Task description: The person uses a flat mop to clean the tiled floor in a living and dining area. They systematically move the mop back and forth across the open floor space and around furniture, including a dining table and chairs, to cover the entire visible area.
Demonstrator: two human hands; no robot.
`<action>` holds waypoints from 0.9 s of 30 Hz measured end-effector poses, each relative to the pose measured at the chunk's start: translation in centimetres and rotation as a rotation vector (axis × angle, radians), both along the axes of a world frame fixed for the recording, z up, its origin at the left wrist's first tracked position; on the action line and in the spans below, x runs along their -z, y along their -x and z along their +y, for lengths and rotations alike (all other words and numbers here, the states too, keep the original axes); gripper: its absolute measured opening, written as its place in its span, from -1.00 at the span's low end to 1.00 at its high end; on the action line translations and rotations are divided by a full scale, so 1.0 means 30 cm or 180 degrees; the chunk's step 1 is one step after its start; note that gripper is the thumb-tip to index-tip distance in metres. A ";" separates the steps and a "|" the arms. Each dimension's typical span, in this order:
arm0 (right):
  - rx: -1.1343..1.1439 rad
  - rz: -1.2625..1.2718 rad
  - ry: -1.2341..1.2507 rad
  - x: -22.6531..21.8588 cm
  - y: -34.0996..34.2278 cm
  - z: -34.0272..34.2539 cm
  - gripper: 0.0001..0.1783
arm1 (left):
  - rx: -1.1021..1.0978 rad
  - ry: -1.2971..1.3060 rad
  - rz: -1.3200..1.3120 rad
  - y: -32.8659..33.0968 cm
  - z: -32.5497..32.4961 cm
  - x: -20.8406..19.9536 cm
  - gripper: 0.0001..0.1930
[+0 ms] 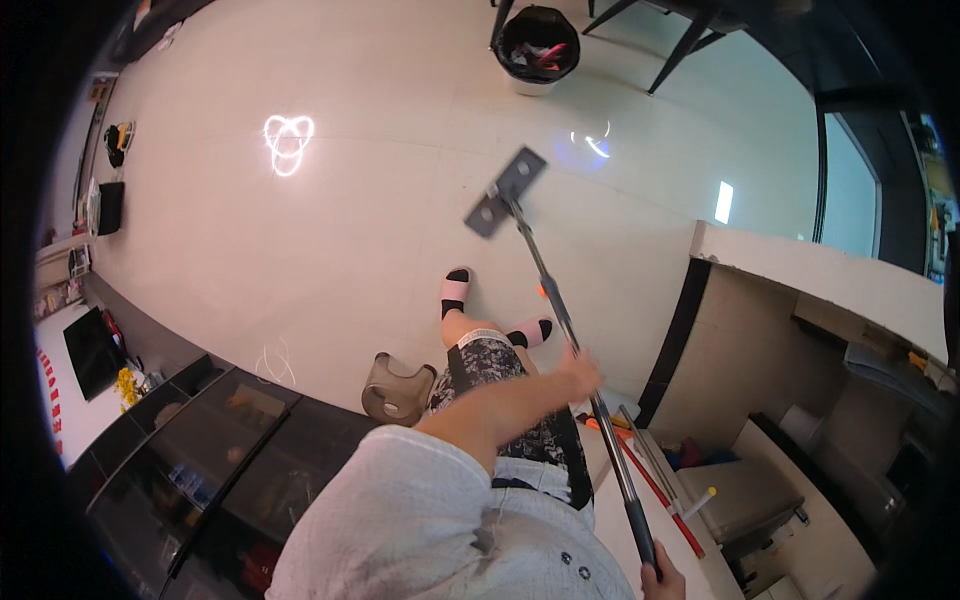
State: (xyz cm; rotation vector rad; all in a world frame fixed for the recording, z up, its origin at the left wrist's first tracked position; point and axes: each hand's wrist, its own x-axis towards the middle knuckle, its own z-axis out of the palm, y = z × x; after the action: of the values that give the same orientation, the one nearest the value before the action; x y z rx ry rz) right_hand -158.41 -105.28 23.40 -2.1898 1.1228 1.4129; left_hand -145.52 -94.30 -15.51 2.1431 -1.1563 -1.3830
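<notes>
At the far left a dark glass display counter is seen, running diagonally along the lower left, with a dark screen on the white ledge beyond it. Just right of the counter's end a small translucent brown stool stands on the pale tiled floor, close beside the person's legs. A wide stretch of bare tile is left open from the counter up to the far wall, broken only by light reflections.

The flat mop is laid with its grey head on the tiles ahead of the feet in pink slippers, its metal pole slanting down and right toward the lower edge. The left hand is wrapped around the pole at mid-length, somewhat blurred. The right hand is closed on the dark grip at the pole's upper end, at the bottom edge.

At the top, a black-lined waste bin is set beside dark table legs. To the right, room is bounded by a white-topped counter wall with a black edge; red and metal poles lie at its foot, just beside the mop pole.
</notes>
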 end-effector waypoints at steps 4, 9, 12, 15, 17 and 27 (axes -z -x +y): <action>0.0220 -0.0028 0.0002 -0.201 0.174 -0.249 -0.55 | 0.0146 0.0258 0.0345 0.221 -0.277 -0.133 -0.80; 0.0773 -0.0621 -0.0353 -0.078 0.271 -0.311 -0.55 | 0.0240 0.0283 0.0183 0.157 -0.225 -0.103 -0.81; 0.0693 -0.0730 -0.0611 0.132 0.260 -0.295 -0.54 | -0.0228 0.0121 0.0088 0.133 -0.144 0.123 -0.81; 0.0750 -0.0765 -0.0621 0.342 0.116 -0.069 -0.48 | -0.0169 0.0012 -0.0911 -0.130 0.082 0.251 -0.82; 0.0649 -0.0494 -0.0622 0.444 -0.047 0.012 -0.48 | -0.0099 -0.0313 -0.0754 -0.325 0.162 0.244 -0.86; 0.0009 -0.1239 -0.0605 0.058 0.207 -0.097 -0.52 | 0.0002 -0.0100 0.0145 0.079 0.021 -0.021 -0.81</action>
State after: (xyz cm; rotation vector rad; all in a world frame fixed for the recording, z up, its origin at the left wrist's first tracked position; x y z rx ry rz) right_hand -164.63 -108.20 21.66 -2.1947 0.8175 0.9845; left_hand -147.88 -93.67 -14.88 2.1213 -1.1257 -1.4520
